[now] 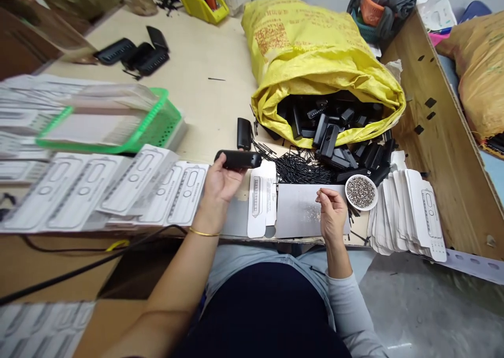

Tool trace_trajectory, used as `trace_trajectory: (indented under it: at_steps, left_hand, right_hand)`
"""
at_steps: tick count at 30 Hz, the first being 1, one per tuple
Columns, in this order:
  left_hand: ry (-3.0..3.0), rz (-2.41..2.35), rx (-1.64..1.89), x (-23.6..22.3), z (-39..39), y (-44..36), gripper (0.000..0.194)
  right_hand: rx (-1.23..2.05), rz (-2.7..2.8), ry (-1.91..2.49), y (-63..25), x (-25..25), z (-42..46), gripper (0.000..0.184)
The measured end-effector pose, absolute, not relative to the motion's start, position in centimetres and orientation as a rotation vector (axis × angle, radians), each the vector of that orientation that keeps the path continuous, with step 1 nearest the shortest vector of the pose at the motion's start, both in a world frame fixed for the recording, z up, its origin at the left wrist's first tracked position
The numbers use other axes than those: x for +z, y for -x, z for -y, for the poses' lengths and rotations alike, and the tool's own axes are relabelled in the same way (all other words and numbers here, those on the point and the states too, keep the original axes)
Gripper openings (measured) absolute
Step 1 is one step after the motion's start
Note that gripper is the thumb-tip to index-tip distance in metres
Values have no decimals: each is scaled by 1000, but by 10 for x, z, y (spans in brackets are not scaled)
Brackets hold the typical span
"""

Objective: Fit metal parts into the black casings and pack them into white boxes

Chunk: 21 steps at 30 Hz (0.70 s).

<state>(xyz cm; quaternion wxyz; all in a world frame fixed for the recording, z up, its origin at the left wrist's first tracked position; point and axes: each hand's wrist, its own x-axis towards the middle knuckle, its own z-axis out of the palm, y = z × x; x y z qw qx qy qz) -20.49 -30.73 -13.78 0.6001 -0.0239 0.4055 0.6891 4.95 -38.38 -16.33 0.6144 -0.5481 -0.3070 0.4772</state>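
Note:
My left hand [222, 182] grips a long black plastic case [238, 159], held level above the table's front edge. My right hand [332, 212] hovers over a grey metal sheet [299, 211], its fingertips pinched on something too small to make out. Just right of that hand sits a small white bowl [361, 192] full of tiny metal pieces. A heap of thin black pins [301, 169] lies behind the sheet. A white printed card [262, 198] lies between my hands.
A yellow sack [315, 53] spills black cases [334, 132] behind. Stacks of white cards lie at the left [118, 190] and right [409, 216]. A green basket [157, 127] holds clear trays. A yellow bin [200, 6] stands far back. A wooden board [441, 137] walls the right.

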Motion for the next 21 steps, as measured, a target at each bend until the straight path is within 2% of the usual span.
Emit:
trace_trajectory:
  at_steps: [6,13,21]
  left_hand:
    - [47,-801,1331,-125,329,145,22]
    - [50,-757,1161,-126,343,101,26]
    - [36,-780,1193,-130,347,95,25]
  right_hand:
    - [1118,724,1264,-47,-160,385,17]
    - [849,906,1351,-42,-155,388,11]
    - [490,1276,1369,-39,-150,390,8]
